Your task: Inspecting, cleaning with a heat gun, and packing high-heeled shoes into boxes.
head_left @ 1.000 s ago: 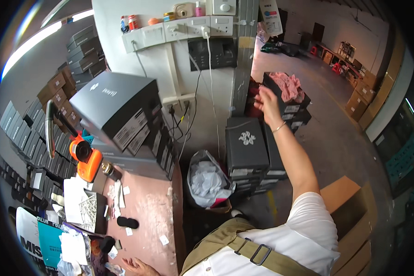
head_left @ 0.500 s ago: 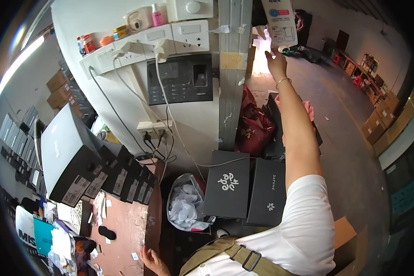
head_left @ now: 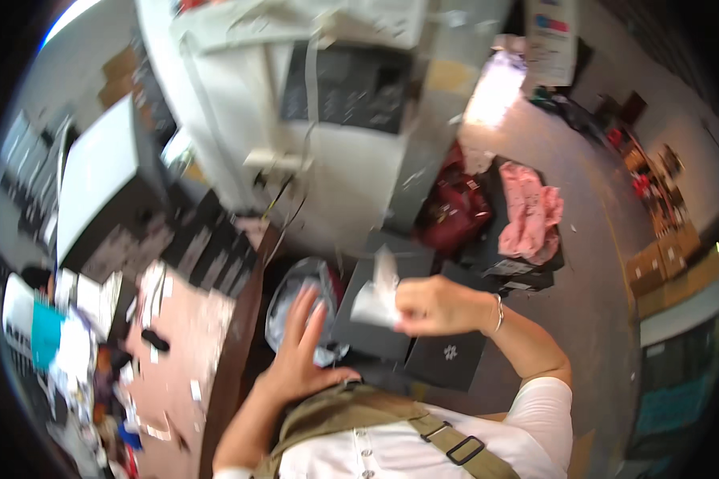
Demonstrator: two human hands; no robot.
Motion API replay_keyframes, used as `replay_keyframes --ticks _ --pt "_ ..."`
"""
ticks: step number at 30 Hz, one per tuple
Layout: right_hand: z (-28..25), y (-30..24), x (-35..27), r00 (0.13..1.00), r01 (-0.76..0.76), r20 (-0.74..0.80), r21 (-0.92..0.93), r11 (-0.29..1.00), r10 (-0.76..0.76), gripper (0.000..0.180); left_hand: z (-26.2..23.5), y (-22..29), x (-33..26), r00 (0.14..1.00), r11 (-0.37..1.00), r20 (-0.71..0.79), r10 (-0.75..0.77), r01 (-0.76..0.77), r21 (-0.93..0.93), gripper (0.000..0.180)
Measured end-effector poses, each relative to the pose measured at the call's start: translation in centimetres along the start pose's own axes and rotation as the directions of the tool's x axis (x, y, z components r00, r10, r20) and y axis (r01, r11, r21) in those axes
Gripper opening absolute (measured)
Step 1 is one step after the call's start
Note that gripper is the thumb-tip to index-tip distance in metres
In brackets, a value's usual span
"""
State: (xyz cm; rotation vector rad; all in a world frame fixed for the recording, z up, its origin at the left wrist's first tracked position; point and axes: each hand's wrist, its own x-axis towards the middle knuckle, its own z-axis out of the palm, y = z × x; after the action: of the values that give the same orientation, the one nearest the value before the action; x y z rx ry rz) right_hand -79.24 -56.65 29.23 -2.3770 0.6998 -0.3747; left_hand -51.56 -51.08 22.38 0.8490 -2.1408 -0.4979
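Note:
A crumpled white tissue is pinched in my right hand, in front of my body and above two dark lidded boxes. My left hand is raised to its left with fingers spread, holding nothing. Below and beyond that hand stands a lined waste bin with pale crumpled stuff inside. A white printed pack hangs at the upper right, apart from both hands. The picture is smeared by motion, so the tissue's edges are blurred.
On the left, a reddish table bears stacked shoe boxes and clutter. Cables hang from sockets on the wall ahead. A dark red bag and a pink cloth lie beyond the dark boxes. Cartons stand far right.
My right hand has come down from the hanging pack to in front of my body, with the tissue in it. My left hand has risen from the table's edge. The view has shifted.

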Motion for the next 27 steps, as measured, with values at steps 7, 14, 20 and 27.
replay_keyframes --ticks 7,14,20,27 --pt "6.1 -6.8 5.9 0.983 0.143 -0.155 0.341 0.929 -0.095 0.031 -3.3 -1.0 -6.9 0.791 0.555 0.549 -0.271 0.594 -0.582 0.031" --pt "19.3 -12.9 13.2 0.830 0.460 -0.206 -0.271 0.845 -0.518 0.036 -7.7 -1.4 -20.1 0.568 0.509 -0.284 -0.772 0.287 -0.811 0.006" --pt "27.7 -18.0 20.1 0.840 0.412 -0.325 -0.139 0.901 -0.434 0.035 -12.8 0.2 -33.4 0.552 0.396 -0.261 -0.792 0.141 -0.907 0.014" --pt "33.7 -24.0 24.4 0.819 0.525 -0.240 -0.051 0.850 -0.521 0.034 -15.0 3.3 -38.4 0.267 0.288 -0.213 -0.940 0.287 -0.914 0.028"
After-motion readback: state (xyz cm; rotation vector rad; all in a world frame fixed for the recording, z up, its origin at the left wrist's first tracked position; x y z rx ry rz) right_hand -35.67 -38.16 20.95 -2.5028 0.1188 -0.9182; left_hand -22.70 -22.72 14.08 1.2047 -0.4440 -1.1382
